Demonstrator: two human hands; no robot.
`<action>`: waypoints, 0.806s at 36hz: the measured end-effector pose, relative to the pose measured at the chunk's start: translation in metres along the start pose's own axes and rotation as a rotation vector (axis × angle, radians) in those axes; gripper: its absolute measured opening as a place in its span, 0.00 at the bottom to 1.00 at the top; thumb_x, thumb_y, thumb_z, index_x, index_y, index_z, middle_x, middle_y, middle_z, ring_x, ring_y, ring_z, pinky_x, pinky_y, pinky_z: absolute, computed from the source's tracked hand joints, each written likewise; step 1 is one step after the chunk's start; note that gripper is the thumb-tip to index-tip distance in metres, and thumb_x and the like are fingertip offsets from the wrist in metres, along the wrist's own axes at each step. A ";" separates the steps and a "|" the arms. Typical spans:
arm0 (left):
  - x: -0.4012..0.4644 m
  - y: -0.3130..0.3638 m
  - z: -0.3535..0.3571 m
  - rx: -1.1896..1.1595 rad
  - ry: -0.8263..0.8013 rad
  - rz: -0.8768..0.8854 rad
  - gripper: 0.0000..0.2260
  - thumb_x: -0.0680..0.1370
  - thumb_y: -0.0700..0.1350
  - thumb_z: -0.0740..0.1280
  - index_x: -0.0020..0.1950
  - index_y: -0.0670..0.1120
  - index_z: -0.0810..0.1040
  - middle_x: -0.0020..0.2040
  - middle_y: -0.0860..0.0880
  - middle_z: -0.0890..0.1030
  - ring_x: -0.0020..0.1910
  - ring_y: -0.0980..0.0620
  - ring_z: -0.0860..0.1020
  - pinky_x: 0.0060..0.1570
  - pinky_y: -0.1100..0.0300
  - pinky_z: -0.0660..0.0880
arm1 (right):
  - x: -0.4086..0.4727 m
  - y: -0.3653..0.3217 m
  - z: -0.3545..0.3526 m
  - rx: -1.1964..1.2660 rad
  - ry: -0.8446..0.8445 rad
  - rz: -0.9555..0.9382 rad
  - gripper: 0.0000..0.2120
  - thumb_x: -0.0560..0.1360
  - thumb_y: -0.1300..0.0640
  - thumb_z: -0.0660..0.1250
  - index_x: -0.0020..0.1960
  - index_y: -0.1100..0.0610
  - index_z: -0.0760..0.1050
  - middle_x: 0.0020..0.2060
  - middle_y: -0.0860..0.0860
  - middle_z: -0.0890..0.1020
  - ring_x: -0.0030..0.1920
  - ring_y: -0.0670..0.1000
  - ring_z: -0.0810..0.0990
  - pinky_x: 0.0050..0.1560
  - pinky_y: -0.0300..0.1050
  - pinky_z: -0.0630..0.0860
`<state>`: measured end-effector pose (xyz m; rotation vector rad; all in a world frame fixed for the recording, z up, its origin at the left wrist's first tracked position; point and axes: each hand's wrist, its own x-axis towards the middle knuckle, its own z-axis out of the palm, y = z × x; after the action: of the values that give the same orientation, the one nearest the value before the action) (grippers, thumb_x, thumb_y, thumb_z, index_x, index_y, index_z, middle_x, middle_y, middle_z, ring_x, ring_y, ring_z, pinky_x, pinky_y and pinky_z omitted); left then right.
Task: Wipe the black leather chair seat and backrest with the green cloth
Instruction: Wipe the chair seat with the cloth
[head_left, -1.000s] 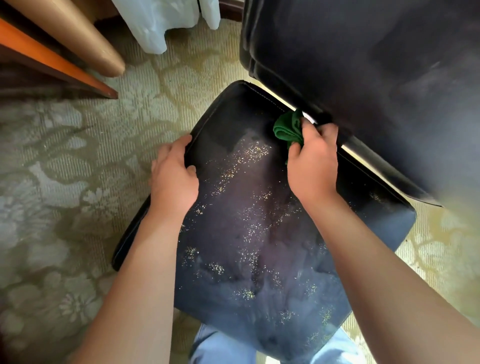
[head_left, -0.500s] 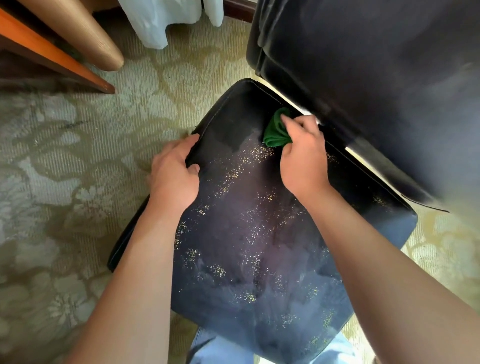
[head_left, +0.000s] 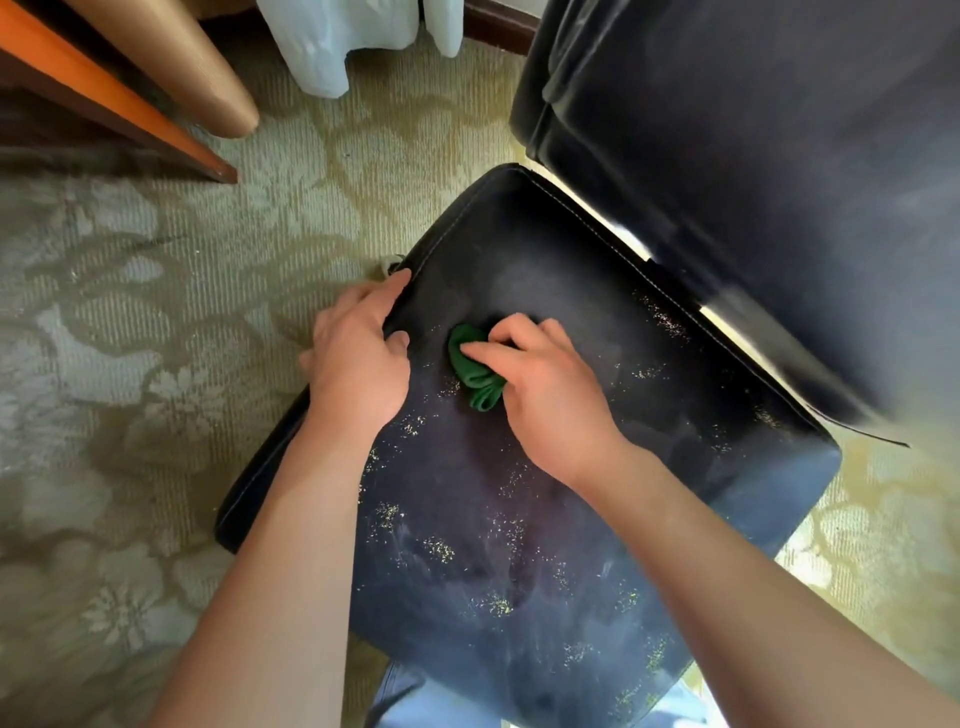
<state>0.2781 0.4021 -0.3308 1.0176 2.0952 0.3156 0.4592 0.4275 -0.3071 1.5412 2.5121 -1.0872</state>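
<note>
The black leather chair seat (head_left: 519, 545) fills the middle of the view, speckled with yellowish crumbs. Its backrest (head_left: 753, 156) rises at the upper right. My right hand (head_left: 545, 395) holds the bunched green cloth (head_left: 475, 371) against the left part of the seat, fingers curled over it. My left hand (head_left: 358, 353) grips the seat's left edge, with the thumb on top of the leather and the fingers over the side.
A floral patterned carpet (head_left: 156, 364) surrounds the chair. An orange-edged wooden furniture piece (head_left: 104, 104) and a tan rounded leg (head_left: 197, 67) stand at the upper left. White fabric (head_left: 332, 41) hangs at the top. Light blue trousers (head_left: 415, 701) show below the seat.
My right hand has dragged the green cloth from the back of the seat near the backrest forward and left, close to my left hand. My left hand stays on the seat's left edge.
</note>
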 end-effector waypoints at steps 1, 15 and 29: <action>-0.001 0.001 0.000 0.008 -0.001 -0.003 0.27 0.81 0.39 0.65 0.77 0.59 0.67 0.73 0.54 0.70 0.71 0.46 0.66 0.67 0.44 0.64 | -0.001 0.002 -0.004 0.027 0.046 0.003 0.27 0.72 0.70 0.58 0.65 0.51 0.78 0.54 0.47 0.76 0.51 0.54 0.70 0.44 0.53 0.77; 0.000 0.003 -0.005 -0.008 -0.017 -0.057 0.27 0.81 0.40 0.66 0.76 0.62 0.67 0.73 0.53 0.70 0.71 0.45 0.67 0.70 0.43 0.64 | 0.050 0.031 -0.037 0.039 0.519 0.305 0.31 0.68 0.73 0.56 0.68 0.59 0.74 0.57 0.56 0.77 0.53 0.58 0.76 0.65 0.57 0.70; 0.007 -0.001 -0.005 0.027 -0.061 -0.014 0.28 0.81 0.39 0.66 0.77 0.61 0.67 0.69 0.54 0.73 0.65 0.46 0.68 0.66 0.41 0.68 | 0.070 0.013 -0.027 -0.123 0.311 0.217 0.30 0.71 0.74 0.58 0.67 0.52 0.76 0.59 0.48 0.76 0.51 0.58 0.70 0.48 0.47 0.73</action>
<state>0.2710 0.4066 -0.3316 1.0161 2.0555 0.2470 0.4426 0.5011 -0.3179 2.0224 2.4514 -0.6999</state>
